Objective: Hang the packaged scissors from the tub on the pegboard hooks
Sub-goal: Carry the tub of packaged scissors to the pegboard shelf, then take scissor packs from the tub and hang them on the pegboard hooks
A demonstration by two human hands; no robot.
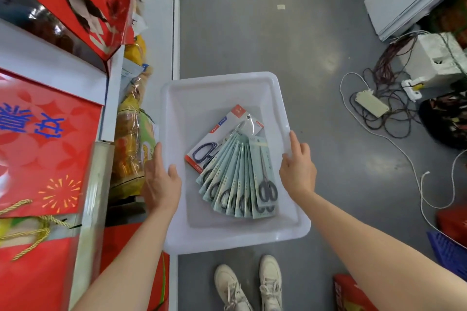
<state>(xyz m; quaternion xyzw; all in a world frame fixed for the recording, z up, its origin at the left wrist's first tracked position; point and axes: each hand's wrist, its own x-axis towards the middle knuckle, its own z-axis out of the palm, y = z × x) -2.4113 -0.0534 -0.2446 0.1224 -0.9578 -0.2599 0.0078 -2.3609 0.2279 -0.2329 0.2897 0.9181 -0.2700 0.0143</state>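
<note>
Both hands, left hand (161, 182) and right hand (298, 166), gripping tub (222, 86) rims, packaged scissors (240, 174) between.

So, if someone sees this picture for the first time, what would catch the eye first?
Probably the white tub in the middle, held at its two sides by the left hand and the right hand. Inside it lies a fan of pale green scissors packs, partly over one red and white pack. The bright red boxes on the shelves at the left also stand out.
</note>
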